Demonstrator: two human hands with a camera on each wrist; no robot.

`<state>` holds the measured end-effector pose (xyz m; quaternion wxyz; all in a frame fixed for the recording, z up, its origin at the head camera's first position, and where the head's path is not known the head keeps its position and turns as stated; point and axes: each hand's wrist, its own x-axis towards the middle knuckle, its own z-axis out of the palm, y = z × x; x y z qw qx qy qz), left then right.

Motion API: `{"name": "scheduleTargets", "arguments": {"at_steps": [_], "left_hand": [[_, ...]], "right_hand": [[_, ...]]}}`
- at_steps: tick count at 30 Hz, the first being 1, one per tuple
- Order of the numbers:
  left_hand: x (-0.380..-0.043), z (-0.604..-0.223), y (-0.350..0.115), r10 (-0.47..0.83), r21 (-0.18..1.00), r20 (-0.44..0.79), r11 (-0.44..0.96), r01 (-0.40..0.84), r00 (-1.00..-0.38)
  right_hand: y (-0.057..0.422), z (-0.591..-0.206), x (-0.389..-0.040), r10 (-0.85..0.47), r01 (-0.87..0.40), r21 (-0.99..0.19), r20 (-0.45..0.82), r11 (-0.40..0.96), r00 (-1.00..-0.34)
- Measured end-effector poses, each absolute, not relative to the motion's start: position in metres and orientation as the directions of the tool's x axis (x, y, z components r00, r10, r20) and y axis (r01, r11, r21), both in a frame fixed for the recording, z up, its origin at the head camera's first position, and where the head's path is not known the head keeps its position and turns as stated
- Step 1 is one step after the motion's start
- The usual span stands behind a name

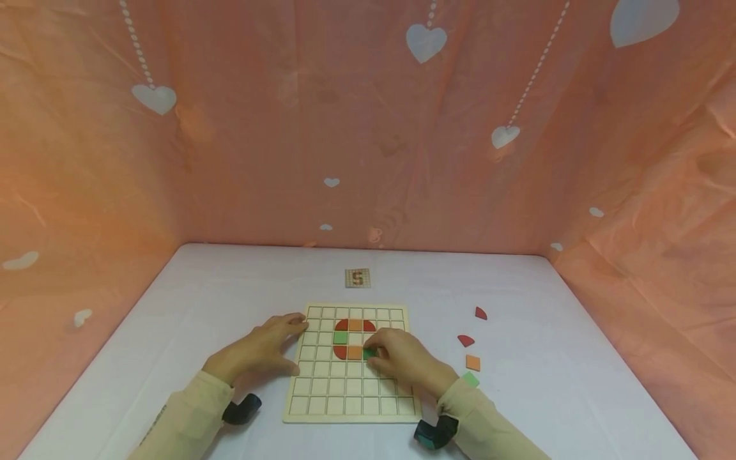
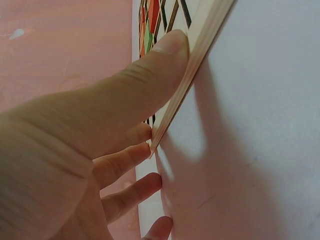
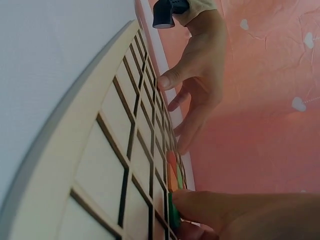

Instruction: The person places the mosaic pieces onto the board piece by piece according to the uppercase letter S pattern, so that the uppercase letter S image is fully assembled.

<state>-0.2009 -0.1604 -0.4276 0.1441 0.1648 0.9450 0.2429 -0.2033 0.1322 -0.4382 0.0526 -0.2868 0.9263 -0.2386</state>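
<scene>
A pale wooden grid board (image 1: pixel 322 404) lies on the table. On it, red quarter-circle pieces (image 1: pixel 340 352), orange squares (image 1: pixel 356 325) and a light green square (image 1: pixel 340 337) form a curved figure. My right hand (image 1: pixel 408 361) pinches a dark green piece (image 3: pixel 173 212) at the lower right of that figure; the fingers hide part of its outline. Along the board's left edge rests my left hand (image 1: pixel 259 348), fingers spread and relaxed. The left wrist view shows its thumb (image 2: pixel 172 47) against the board's rim, with the other fingers near the edge and the table.
Right of the board lie two loose red quarter-circles (image 1: pixel 466 340), an orange square (image 1: pixel 473 363) and a light green piece (image 1: pixel 471 379), partly behind the right sleeve. A small patterned card (image 1: pixel 358 278) sits beyond the board. Pinkish-orange fabric (image 1: pixel 368 128) encloses the white table (image 1: pixel 230 275).
</scene>
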Motion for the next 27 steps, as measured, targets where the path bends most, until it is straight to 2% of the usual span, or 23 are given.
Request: {"name": "scheduleTargets", "arguments": {"at_steps": [11, 18, 27], "left_hand": [[-0.201, -0.428, -0.160, 0.392, 0.495, -0.181, 0.829, 0.261, -0.902], [-0.201, -0.427, -0.159, 0.390, 0.497, -0.178, 0.828, 0.260, -0.903], [-0.201, -0.430, -0.161, 0.411, 0.484, -0.152, 0.824, 0.295, -0.899]], "right_hand": [[0.135, -0.436, -0.203, -0.562, -0.499, -0.466, 0.005, 0.731, -0.827], [0.139, -0.430, -0.204, -0.547, -0.440, -0.541, -0.046, 0.717, -0.836], [0.149, -0.420, -0.207, -0.551, -0.450, -0.567, -0.009, 0.690, -0.834]]}}
